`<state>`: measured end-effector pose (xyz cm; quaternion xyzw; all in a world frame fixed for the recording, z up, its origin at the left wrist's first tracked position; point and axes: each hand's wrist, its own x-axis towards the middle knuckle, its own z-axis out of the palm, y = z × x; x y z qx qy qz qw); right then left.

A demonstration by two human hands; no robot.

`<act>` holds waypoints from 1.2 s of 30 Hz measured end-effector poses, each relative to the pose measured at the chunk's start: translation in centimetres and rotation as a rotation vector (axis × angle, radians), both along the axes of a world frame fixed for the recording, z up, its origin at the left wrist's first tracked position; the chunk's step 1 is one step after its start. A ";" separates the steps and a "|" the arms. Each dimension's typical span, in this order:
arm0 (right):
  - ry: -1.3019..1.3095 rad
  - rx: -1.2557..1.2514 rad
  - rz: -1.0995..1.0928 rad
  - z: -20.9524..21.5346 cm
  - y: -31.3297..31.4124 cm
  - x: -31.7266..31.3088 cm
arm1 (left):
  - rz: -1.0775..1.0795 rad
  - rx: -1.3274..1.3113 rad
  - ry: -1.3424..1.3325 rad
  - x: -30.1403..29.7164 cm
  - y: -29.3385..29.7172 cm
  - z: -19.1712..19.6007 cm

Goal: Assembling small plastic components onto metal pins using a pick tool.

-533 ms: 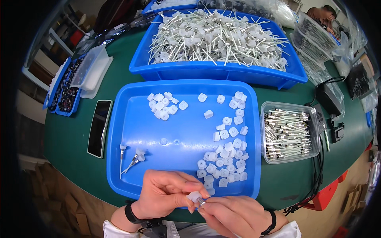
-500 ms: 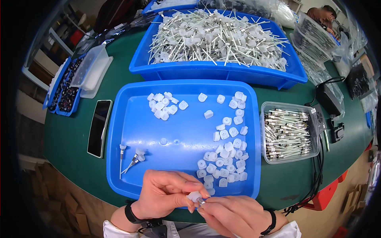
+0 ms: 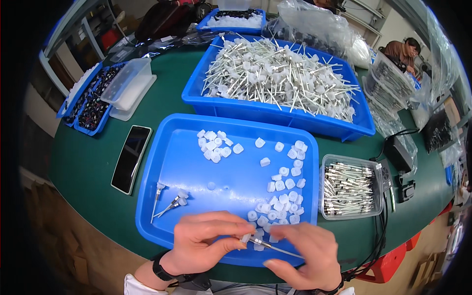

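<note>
My left hand (image 3: pixel 204 241) pinches a small white plastic cap (image 3: pixel 245 238) between thumb and fingers, over the near edge of a shallow blue tray (image 3: pixel 196 162). Out of the cap, toward the right, sticks a thin pale rod (image 3: pixel 280 250) with a metal sleeve next to the cap. My right hand (image 3: pixel 309 253) is open around the rod's free end, thumb and fingers apart. Loose white caps (image 3: pixel 282 206) lie in the tray, mostly on its right side. Several capped rods (image 3: pixel 177 200) rest at its left.
Behind the tray stands a deep blue bin (image 3: pixel 275 113) heaped with capped rods. At the right a clear box (image 3: pixel 350 216) holds uncapped rods. A phone (image 3: pixel 131 160) lies to the left, with small-part trays (image 3: pixel 93 101) beyond. Black cables (image 3: pixel 381 241) hang at the right; another person (image 3: pixel 400 51) sits far right.
My right hand has come off the rod's metal end, moved right and spread its fingers. The rod now shows its full length. My left hand still holds the cap; the view has tilted.
</note>
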<state>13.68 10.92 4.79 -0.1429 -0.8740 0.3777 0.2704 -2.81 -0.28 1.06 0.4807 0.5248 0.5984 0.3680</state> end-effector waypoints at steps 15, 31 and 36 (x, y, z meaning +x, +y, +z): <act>0.098 -0.020 0.009 -1.6 -1.2 0.3 | -0.134 -0.069 -0.555 1.5 -0.3 -1.7; 0.142 -0.108 -0.001 -1.3 -1.4 0.1 | -0.207 0.001 -0.990 2.8 -0.4 -3.4; 0.155 -0.192 0.015 -1.1 -1.4 0.1 | -0.245 -0.016 -1.097 3.1 -0.3 -3.2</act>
